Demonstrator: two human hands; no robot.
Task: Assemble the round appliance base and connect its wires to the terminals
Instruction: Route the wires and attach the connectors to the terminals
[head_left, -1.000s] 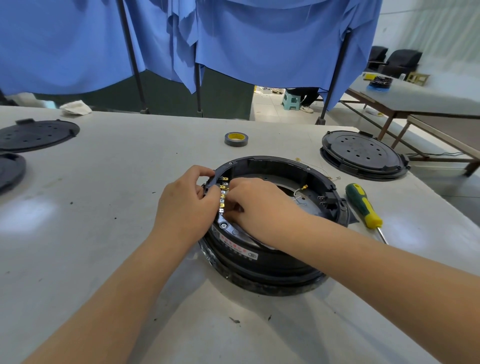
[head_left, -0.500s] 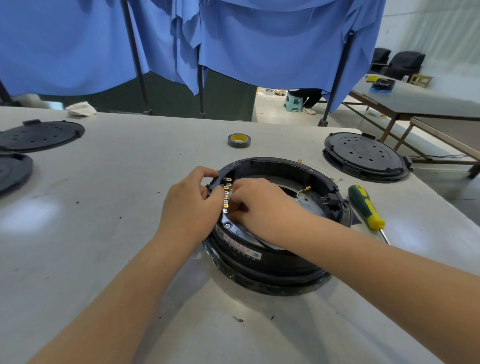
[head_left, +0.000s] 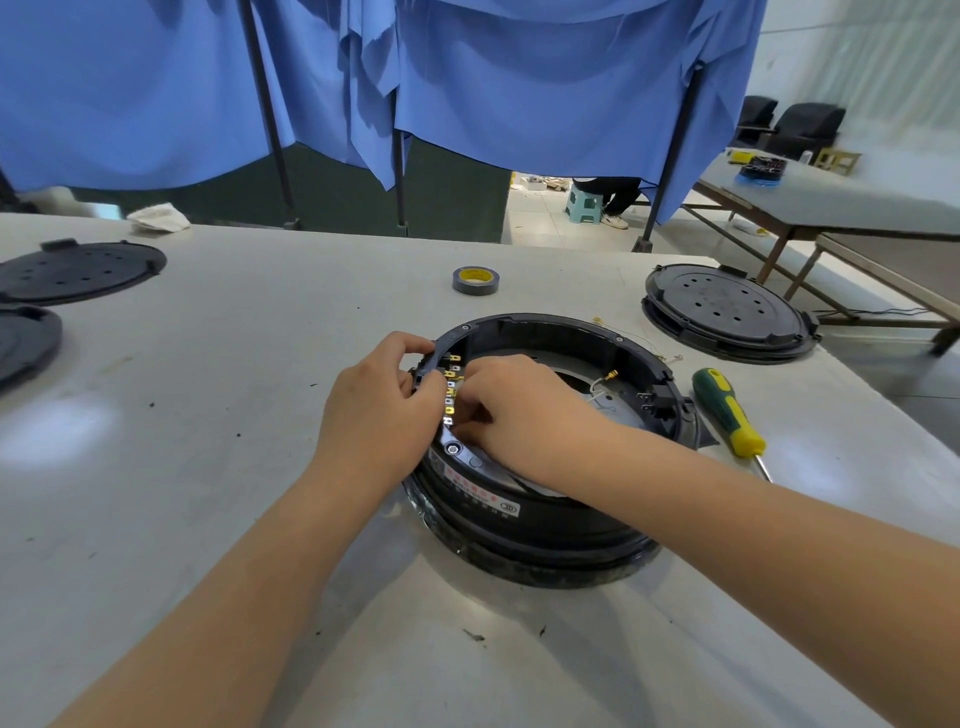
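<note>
**While Both Hands Crowd the Terminal Strip, a Slip Could Undo the Wiring**

As I watch through the head camera, the round appliance base (head_left: 540, 499) sits near the middle of the pale surface (head_left: 208, 415), and both hands work at the left inner side of its rim. The left hand (head_left: 379, 415) curls its grip around the rim's outer edge, thumb and fingers clamped on the black plastic beside the row of brass terminals (head_left: 451, 387). The right hand (head_left: 524, 410) reaches in from inside the ring; its fingers are curled together at the lower terminals, but whether they pinch a wire end I cannot tell, since the knuckles hide the tips.

I judge the main risk to be a connector pushed on crooked, bending a brass tab or seating on the wrong one, because the tabs stand close together and the fingers block the view. A second wire with a brass end (head_left: 612, 375) lies loose inside the ring, well apart from the strip; a sweeping wrist could snag it. Thin loose leads (head_left: 660, 351) trail on the surface just beyond the rim, between the base and a black vented cover (head_left: 727, 312), and could be dragged off. The screwdriver (head_left: 727, 410) lies just beside the base on the right, near the forearm, and could roll if nudged.
</note>
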